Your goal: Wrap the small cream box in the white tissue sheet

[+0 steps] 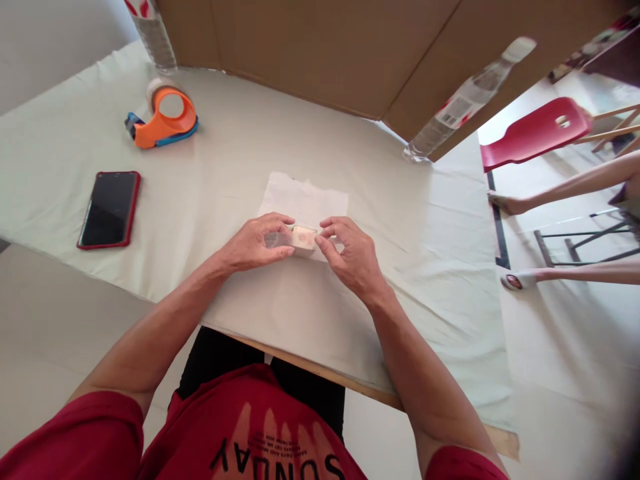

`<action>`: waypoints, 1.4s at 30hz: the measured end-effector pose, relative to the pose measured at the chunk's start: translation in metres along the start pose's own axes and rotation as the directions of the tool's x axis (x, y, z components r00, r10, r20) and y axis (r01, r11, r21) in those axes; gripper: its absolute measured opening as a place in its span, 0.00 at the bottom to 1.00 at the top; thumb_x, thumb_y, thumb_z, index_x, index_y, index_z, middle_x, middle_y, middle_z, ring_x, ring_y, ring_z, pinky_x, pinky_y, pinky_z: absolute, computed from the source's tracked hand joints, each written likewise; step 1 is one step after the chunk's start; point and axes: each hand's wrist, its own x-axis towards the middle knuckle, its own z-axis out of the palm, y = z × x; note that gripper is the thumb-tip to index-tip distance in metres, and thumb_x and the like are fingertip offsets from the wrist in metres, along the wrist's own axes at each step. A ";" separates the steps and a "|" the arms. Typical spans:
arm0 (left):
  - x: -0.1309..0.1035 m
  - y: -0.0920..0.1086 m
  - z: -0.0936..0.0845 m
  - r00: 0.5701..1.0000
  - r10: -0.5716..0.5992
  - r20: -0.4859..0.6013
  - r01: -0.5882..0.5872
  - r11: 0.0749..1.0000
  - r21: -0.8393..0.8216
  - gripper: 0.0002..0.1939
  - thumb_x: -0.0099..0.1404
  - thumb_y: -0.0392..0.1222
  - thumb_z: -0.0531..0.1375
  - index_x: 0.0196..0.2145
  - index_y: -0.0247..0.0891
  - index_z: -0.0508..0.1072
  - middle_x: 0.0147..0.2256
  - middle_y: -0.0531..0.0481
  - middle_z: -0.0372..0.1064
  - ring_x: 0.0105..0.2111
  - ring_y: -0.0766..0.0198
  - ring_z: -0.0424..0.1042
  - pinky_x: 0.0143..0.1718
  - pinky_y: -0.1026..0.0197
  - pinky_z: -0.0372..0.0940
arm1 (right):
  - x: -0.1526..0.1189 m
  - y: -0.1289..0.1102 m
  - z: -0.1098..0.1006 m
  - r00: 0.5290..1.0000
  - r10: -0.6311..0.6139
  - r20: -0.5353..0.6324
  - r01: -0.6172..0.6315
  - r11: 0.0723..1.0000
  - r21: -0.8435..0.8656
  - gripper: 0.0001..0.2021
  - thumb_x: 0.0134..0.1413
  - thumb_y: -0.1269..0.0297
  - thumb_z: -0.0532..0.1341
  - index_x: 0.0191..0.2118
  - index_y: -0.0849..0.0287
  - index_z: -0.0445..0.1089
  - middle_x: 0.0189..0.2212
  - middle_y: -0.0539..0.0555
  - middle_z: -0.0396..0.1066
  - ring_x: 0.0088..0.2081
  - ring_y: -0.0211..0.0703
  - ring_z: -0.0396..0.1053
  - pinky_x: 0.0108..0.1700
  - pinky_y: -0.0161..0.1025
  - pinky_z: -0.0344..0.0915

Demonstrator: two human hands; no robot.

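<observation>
1. From my far-off seat I see one small pale box (304, 240), and it is right between two hands, the left hand (253, 243) and the right hand (356, 257)
2. The left thumb and pointing finger are apart, with the box's left end just beside their tips, and I cannot tell if they press on it
3. Something see-through (277, 240) shows in the gap of that hand, too blurry for me to name
4. The right thumb and pointing finger are bent, with their tips near each other at the box's right end, and I cannot tell if they pinch anything
5. I count one sheet of white paper (304, 198) with a rough edge, and the box is on it or just over it, I cannot tell which
6. I count one phone (110, 210) with a red case and one orange tape holder (186, 120), both well apart from the hands, on the left side of the pale cloth (440, 287)
7. I count two clear bottles, a left bottle (157, 40) and a right bottle (463, 103), near the two ends of one big brown cardboard wall (310, 53)
8. Off to the right I count one red chair (540, 133) and two legs (575, 190) of another person
</observation>
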 end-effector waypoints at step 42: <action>0.002 0.012 0.016 0.966 -0.257 0.028 0.256 0.938 -0.233 0.11 0.57 0.45 0.63 0.23 0.37 0.70 0.36 0.46 0.77 0.34 0.62 0.74 0.36 0.62 0.65 | -0.005 0.014 0.000 0.956 0.225 0.190 -0.269 0.929 0.254 0.07 0.56 0.61 0.63 0.31 0.57 0.73 0.29 0.50 0.76 0.31 0.40 0.70 0.36 0.37 0.65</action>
